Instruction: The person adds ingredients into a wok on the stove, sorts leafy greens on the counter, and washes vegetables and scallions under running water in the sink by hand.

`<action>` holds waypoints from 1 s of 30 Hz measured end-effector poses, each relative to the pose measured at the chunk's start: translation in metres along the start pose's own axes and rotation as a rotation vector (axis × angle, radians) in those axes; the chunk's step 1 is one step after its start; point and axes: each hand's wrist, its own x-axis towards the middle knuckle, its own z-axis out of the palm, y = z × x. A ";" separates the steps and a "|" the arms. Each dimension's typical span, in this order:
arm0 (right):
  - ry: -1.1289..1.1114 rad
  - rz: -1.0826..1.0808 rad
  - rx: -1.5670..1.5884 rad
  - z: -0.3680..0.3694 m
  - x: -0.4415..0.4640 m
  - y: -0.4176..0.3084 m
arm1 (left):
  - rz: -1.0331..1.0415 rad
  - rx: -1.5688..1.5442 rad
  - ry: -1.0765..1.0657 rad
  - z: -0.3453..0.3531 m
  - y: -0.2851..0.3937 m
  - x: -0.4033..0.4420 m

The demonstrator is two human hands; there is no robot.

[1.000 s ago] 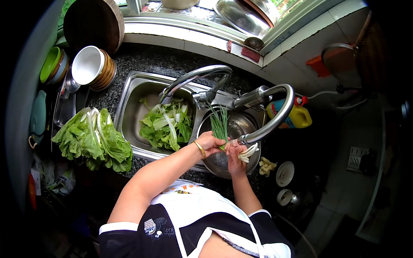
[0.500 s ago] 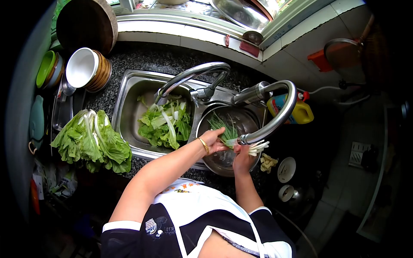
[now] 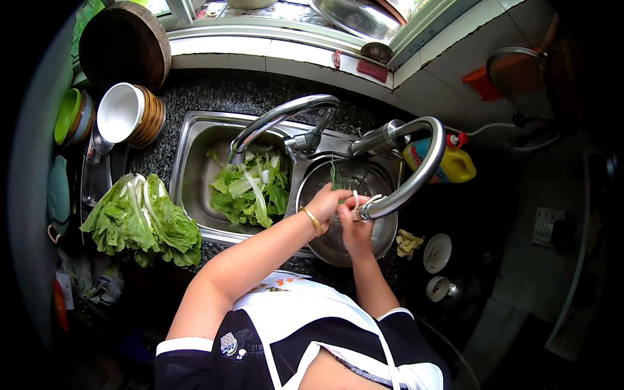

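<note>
Both hands are over the round metal basin (image 3: 383,244) on the right side of the sink. My left hand (image 3: 326,205), with a gold bracelet at the wrist, is closed round the green onions (image 3: 335,174), whose thin green tops stick up above it. Close beside it, my right hand (image 3: 356,229) is closed at their white ends, partly behind the tip of the right faucet (image 3: 416,195). Most of the bunch is hidden by the fingers and the faucet.
Cut leafy greens (image 3: 250,188) lie in the left sink bowl, beneath a second faucet (image 3: 279,110). A large leafy bunch (image 3: 144,218) rests on the counter at left, near stacked bowls (image 3: 120,112). A yellow bottle (image 3: 458,166) stands behind the right faucet.
My right hand has moved slightly left, closer to my left hand. The spread green tops and the cluster of white ends now show much less. The view has shifted a little.
</note>
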 end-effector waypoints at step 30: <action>-0.593 0.051 -0.045 -0.020 -0.007 0.082 | 1.362 1.679 -0.033 -0.007 -0.004 -0.049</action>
